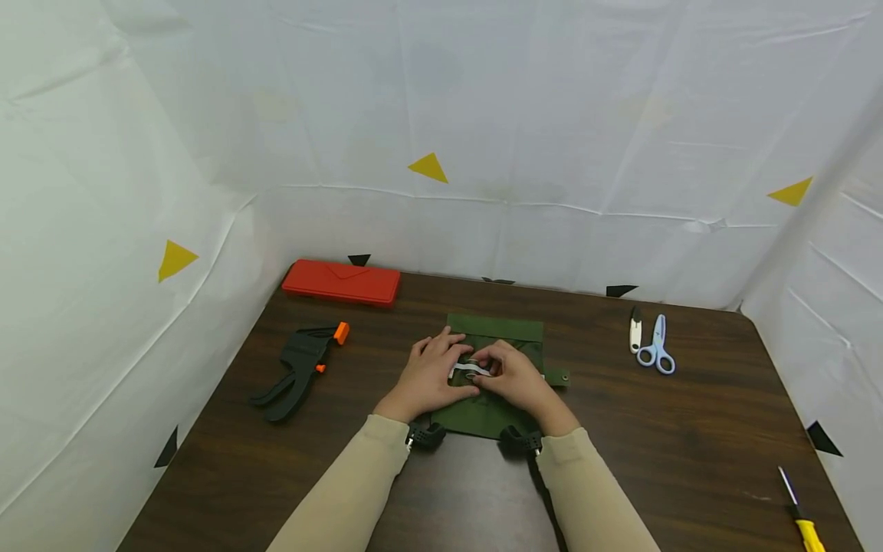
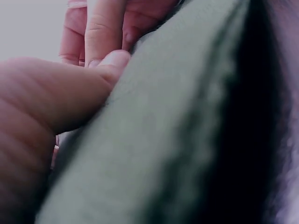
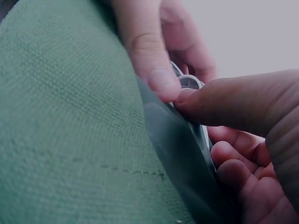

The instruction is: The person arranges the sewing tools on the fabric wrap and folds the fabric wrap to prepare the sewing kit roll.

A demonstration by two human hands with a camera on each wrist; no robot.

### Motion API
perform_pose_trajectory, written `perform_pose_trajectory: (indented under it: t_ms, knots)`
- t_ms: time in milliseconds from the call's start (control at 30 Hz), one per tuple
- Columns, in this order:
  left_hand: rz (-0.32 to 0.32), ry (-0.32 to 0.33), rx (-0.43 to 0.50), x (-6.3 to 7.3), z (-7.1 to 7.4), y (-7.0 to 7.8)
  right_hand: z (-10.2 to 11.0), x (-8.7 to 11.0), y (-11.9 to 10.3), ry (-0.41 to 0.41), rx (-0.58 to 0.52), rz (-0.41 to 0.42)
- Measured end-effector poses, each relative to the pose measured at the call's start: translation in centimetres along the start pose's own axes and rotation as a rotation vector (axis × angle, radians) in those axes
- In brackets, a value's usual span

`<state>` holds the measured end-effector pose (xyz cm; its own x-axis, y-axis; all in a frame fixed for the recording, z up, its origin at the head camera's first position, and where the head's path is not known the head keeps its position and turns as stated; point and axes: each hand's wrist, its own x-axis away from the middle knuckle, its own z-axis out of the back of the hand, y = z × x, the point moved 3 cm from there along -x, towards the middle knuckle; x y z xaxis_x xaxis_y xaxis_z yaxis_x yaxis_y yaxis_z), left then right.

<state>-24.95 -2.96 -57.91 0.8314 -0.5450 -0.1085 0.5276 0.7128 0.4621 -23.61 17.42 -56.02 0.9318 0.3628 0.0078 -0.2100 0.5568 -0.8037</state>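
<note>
A green fabric pouch (image 1: 476, 420) lies spread flat on the table under both hands. Across its middle runs a wavy white band (image 1: 472, 367), with small ring-shaped shiny edges beside it. My left hand (image 1: 431, 377) rests on the pouch's left side, fingers stretched forward and thumb pointing at the band. With bent thumb and fingers, my right hand (image 1: 516, 380) pinches at the band's right end. In the right wrist view a pale loop (image 3: 190, 81) shows right at the two thumb tips; I cannot tell what it belongs to.
A red case (image 1: 341, 283) lies at the back left, in front of it a black clamp (image 1: 298, 372) with orange pads. To the right are thread snips (image 1: 635, 331) and light-blue scissors (image 1: 658, 345). A yellow-handled screwdriver (image 1: 805, 529) is near the front right edge.
</note>
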Motion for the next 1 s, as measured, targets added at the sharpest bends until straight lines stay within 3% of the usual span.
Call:
perform_pose_trajectory:
  t_ms: [267, 433, 633, 733, 1000]
  knots:
    - [0.000, 0.017, -0.033, -0.2, -0.2, -0.1, 0.3, 0.1, -0.1, -0.006, -0.047, -0.002]
    - [0.018, 0.014, -0.023, -0.2, -0.4, 0.1, 0.7, 0.2, 0.7, 0.056, -0.229, -0.013]
    - [0.041, 0.010, -0.007, -0.1, -0.2, 0.3, 2.2, 0.6, 1.6, 0.224, -0.575, -0.007]
    - [0.048, 0.012, 0.001, -0.1, -0.1, 0.3, 3.4, 1.0, 2.1, 0.329, -0.667, 0.011]
    - [0.059, 0.028, -0.004, -0.1, 0.0, 0.1, 7.7, 3.0, 4.8, 0.572, -0.648, 0.029]
